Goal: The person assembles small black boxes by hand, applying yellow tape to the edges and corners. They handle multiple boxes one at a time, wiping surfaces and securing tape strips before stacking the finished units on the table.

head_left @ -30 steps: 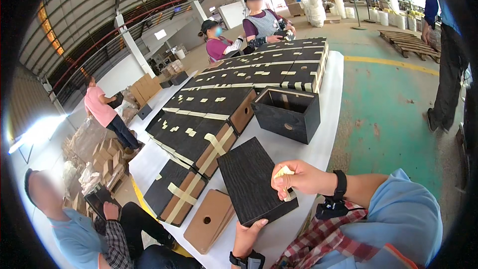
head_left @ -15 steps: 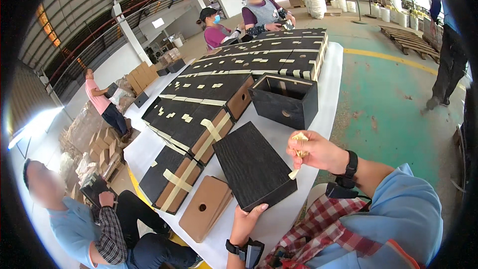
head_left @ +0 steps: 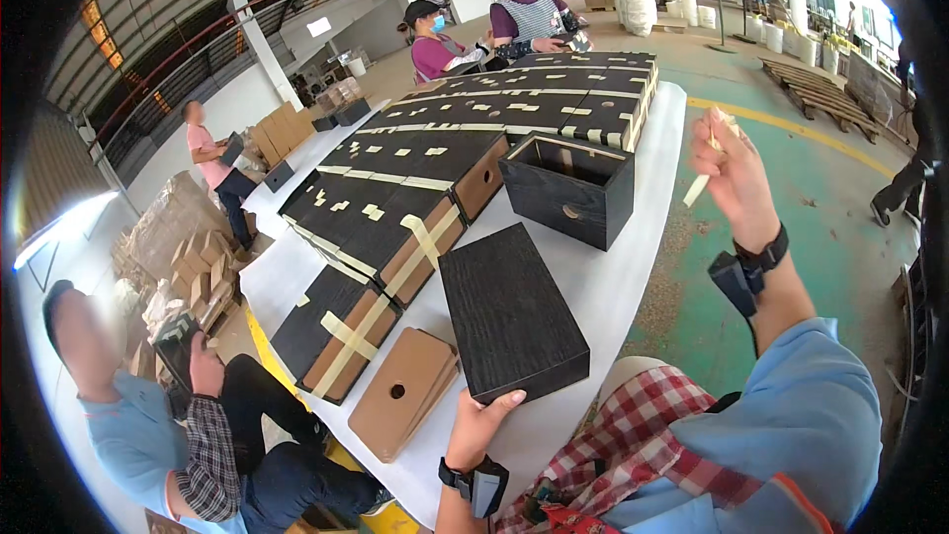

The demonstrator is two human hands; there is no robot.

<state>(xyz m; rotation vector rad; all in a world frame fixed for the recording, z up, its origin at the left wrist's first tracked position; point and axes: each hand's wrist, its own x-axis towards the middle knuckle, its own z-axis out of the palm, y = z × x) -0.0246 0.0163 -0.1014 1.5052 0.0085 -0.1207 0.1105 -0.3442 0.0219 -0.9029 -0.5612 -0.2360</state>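
Observation:
A black wood-grain box lies tilted at the near end of the white-covered table. My left hand grips its near edge, the thumb on the side and the other fingers partly hidden beneath. Raised beyond the table's right edge, my right hand is closed round a crumpled wad of cream masking tape, and a short strip of tape dangles from it. Right behind the held box stands an open-topped black box with a round hole in its front.
Brown boards with a round hole lie stacked left of the held box. Taped black boxes fill the table's middle and far end. A seated person at left holds a dark piece; other people stand round the table. A wooden pallet is far right.
My right hand, with the tape, has moved up and right, away from the box's near right corner. The left hand still holds the box, which has barely shifted.

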